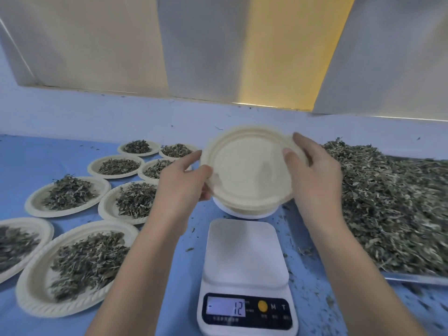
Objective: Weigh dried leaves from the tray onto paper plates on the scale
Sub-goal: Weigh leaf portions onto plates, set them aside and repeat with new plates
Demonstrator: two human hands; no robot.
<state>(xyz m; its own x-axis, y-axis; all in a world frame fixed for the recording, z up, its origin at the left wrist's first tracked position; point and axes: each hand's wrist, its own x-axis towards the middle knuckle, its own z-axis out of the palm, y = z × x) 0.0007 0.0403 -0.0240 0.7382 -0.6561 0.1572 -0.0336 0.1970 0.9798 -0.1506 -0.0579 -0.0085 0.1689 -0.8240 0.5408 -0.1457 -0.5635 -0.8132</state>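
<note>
Left hand (180, 183) and right hand (312, 175) each grip opposite rims of empty paper plate (247, 170), fingers curled. Plate tilted, aloft mid-table behind scale (244, 263). Tray (412, 278) of dried leaves (388, 202) at right edge; filled plates (29, 294) left.

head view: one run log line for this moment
step: empty plate held | left hand: grips plate | right hand: grips plate | scale: bare, reads -12 | tray: leaves piled

cream plate (247, 170), white scale (244, 253), blue table (36, 156)
</note>
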